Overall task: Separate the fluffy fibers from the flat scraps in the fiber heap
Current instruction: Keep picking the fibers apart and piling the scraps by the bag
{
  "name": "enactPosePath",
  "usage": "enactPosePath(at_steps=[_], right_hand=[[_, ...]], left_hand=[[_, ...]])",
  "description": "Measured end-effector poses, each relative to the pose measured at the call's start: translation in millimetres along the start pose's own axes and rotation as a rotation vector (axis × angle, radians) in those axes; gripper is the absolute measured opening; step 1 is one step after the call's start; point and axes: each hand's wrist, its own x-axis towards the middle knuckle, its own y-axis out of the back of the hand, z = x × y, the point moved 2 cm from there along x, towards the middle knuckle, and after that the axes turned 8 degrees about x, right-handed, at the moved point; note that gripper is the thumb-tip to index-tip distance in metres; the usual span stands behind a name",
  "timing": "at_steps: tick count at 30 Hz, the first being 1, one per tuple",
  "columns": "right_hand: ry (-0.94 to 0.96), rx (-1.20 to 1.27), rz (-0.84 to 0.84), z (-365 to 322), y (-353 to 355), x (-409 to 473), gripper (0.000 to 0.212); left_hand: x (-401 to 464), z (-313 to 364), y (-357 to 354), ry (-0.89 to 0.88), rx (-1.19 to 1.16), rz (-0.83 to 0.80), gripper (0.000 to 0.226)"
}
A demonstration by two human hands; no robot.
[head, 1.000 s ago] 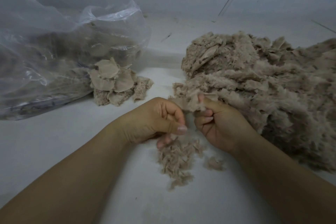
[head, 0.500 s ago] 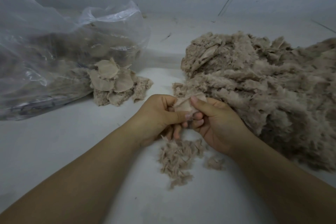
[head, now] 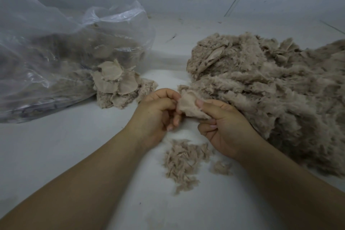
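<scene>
Both hands share the grip on one flat scrap (head: pixel 188 105), the right hand (head: pixel 226 127) pinching it and the left hand (head: pixel 158 114) curled at its edge, so fluff should be plucked downward onto the small pile (head: pixel 182 162) beneath the grip, gently.

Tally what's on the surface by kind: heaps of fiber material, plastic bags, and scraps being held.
Fiber heaps: 3 (big heap, flat-scrap pile, small fluff pile)
Plastic bags: 1
Held scraps: 1, between left hand and right hand
Total: 5
</scene>
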Motion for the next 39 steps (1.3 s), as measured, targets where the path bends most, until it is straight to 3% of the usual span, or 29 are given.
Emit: enactPosePath(at_steps=[3,6,8,11,14,17,19,21,24,26,30,31,33,35,39], right_hand=[[0.022,0.005,-0.008,1,1,1,0.021],[0.016,-0.022,-0.045,1,0,0,0.016],[0.018,-0.014,-0.032,2,1,0,0.016],[0.017,-0.013,-0.024,2,1,0,0.032],[0.005,-0.006,-0.023,1,0,0,0.043],[0.010,0.081,0.030,1,4,3,0.035],[0.008,0.094,0.044,1,4,4,0.026],[-0.002,0.088,0.041,1,5,4,0.020],[-0.005,0.096,0.056,1,4,4,0.019],[-0.002,0.140,0.064,1,3,4,0.015],[-0.009,0.189,0.088,0,6,4,0.022],[-0.009,0.186,0.086,0,6,3,0.022],[-0.008,0.179,0.085,1,6,4,0.022],[-0.003,0.173,0.090,1,6,4,0.019],[-0.010,0.164,0.098,2,6,5,0.031]], left_hand=[[-1,1,-3,0.023,0.022,-0.030,0.023],[-3,-4,-7,0.009,0.306,-0.100,0.042],[-3,-7,-7,0.001,0.409,-0.105,0.027],[-4,-6,-6,0.016,0.356,-0.117,0.007],[-2,-5,-3,0.009,0.234,-0.057,0.021],[1,-1,-1,0.040,0.075,0.024,0.018],[1,1,-3,0.045,0.031,-0.021,0.013],[-1,0,-5,0.043,0.174,-0.100,0.034],[-4,-4,-7,0.047,0.424,-0.133,0.030],[-4,-4,-4,0.018,0.321,-0.058,0.026],[4,6,13,-0.164,-0.010,0.264,0.004],[7,5,17,-0.205,0.016,0.331,0.015],[8,2,20,-0.220,0.204,0.397,0.032],[9,-1,15,-0.227,0.602,0.389,0.028],[10,-8,0,-0.290,1.321,0.143,0.030]])
